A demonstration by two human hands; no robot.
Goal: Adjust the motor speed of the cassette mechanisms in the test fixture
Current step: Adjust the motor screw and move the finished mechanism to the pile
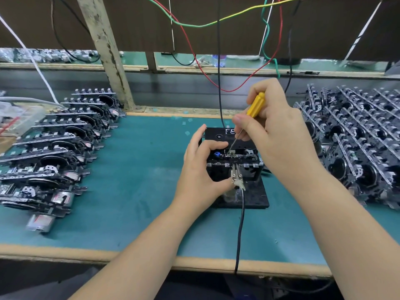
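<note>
Green matting covers the workbench (pixel 134 169), edged in pale wood along the near side and backed by a low rail.

At the middle of the mat, the right hand (pixel 275 135) has its fingers and thumb curled round a yellow-handled screwdriver (pixel 256 104), pinching it low on the handle; the thin shaft slants down and left, with its tip at the metal parts on top of the cassette mechanism (pixel 233 158) seated in the black test fixture (pixel 251 198). The left hand (pixel 201 167) grips the mechanism's left end, forefinger laid across its top beside a small blue part, thumb curled round at the front close to a metal clip (pixel 237 176) fastened to the front edge. From that clip a black cable (pixel 240 230) runs toward the near edge and drops over it.

Open mat lies in front of the fixture and on both sides of it, wider on the left.

Well to the left stands a long stacked row of cassette mechanisms (pixel 56 152), reaching the near left corner. A denser heap of mechanisms (pixel 357 139) crowds the right side, close behind the right wrist. Red, green and black wires (pixel 194 50) hang down over the rail, one black lead dropping to the fixture's back. A worn post (pixel 106 53) rises slantwise behind the left row.
</note>
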